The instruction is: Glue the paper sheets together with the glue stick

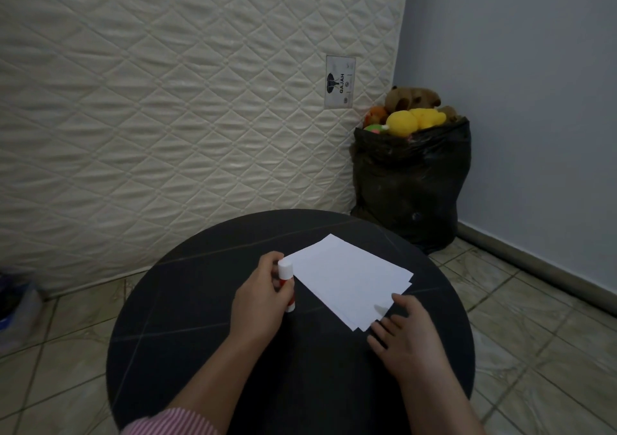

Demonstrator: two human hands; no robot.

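Note:
A small stack of white paper sheets [347, 281] lies on the round black table [207, 341], slightly fanned at the near right corner. My left hand [258, 297] is closed around a red and white glue stick [287, 282] with its white cap on, standing at the sheets' left edge. My right hand [404, 331] rests flat with fingers apart at the sheets' near right corner, fingertips touching the paper's edge.
An upright quilted cream mattress [167, 100] stands just behind the table. A black bag [410, 180] stuffed with plush toys sits in the corner by the grey wall. Tiled floor surrounds the table; a blurred object lies at far left.

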